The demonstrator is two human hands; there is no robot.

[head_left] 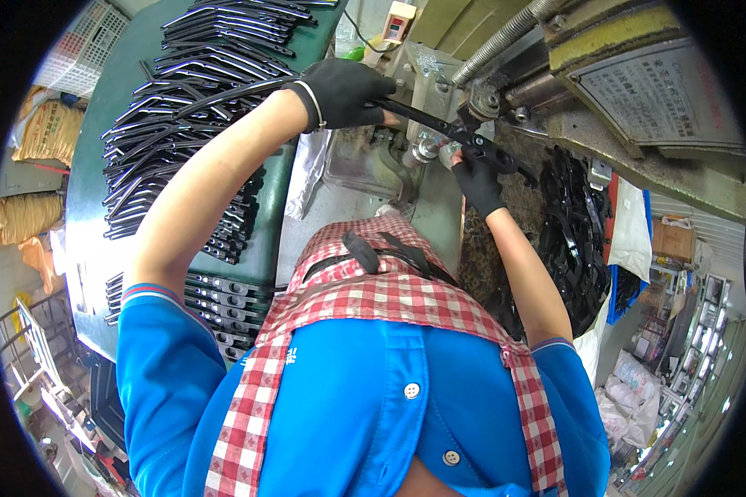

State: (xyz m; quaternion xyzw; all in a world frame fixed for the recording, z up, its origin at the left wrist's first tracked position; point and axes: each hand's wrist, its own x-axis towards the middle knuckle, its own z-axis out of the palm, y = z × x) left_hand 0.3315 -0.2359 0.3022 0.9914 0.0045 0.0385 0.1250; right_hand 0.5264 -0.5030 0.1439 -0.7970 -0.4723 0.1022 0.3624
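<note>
A long black metal bar (419,117) runs across the front of a machine, its wider end with round holes lying to the right. My left hand (344,93), in a black glove with bare fingertips, is closed around the bar's left part. My right hand (477,184), gloved the same way, grips near the holed end, beside the machine's round metal fitting (425,150); some of its fingers are hidden behind the bar. Between the hands, the bar sits against the machine's working area.
Many similar black bars (174,141) lie stacked on a green table (83,207) to the left. A heap of black metal parts (568,240) lies at the right. The machine's body with a metal plate (655,95) overhangs the far right. A ribbed hose (501,41) runs above.
</note>
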